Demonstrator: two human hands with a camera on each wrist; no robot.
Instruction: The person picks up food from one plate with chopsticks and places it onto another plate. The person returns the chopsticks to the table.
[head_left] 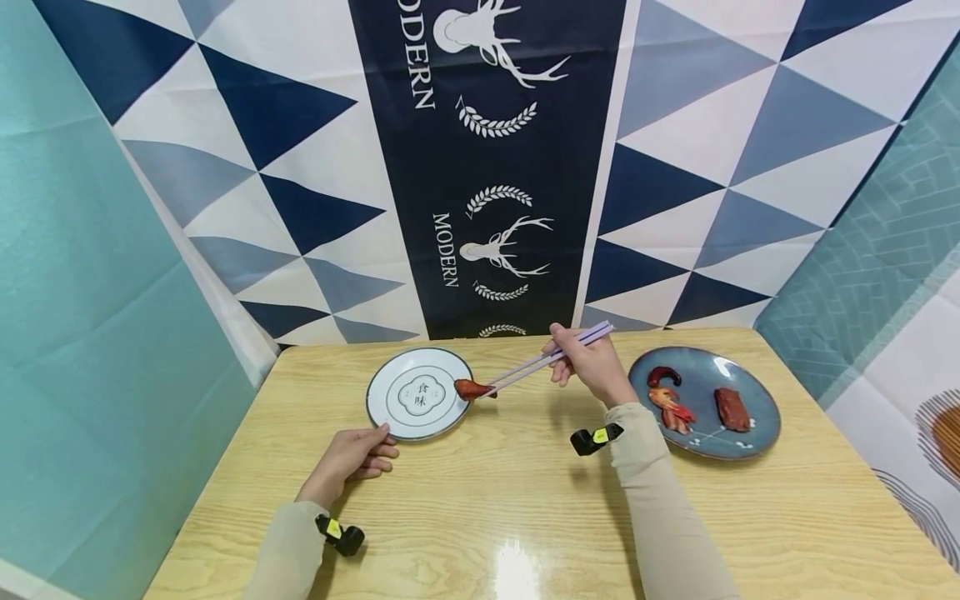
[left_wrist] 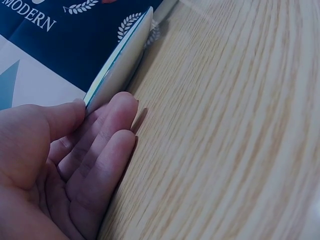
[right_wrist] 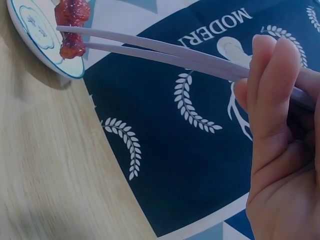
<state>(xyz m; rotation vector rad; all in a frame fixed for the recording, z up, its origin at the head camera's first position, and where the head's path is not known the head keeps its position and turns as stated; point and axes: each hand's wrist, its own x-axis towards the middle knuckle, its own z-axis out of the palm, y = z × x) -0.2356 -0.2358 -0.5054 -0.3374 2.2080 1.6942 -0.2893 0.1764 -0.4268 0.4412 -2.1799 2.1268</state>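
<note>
My left hand (head_left: 351, 458) pinches the near left rim of a white plate (head_left: 385, 387), thumb on top. The left wrist view shows fingers (left_wrist: 107, 157) curled beneath the plate's edge (left_wrist: 117, 75). A pair of lavender chopsticks (head_left: 534, 365) is held in my right hand (head_left: 592, 365). Between their tips is a glossy reddish-brown piece of meat (head_left: 469, 388), shaped like a small chicken drumstick, over the plate's right rim. In the right wrist view the chopsticks (right_wrist: 165, 52) cross the narrow end of the meat (right_wrist: 73, 20). Whether it touches the plate I cannot tell.
On the right stands a blue-grey plate (head_left: 708, 375) with a dark curled piece (head_left: 663, 377), a red-and-pale piece (head_left: 672, 408) and a brown block of meat (head_left: 732, 409). The wooden table (head_left: 465, 508) meets a patterned cloth (head_left: 517, 167) at the back.
</note>
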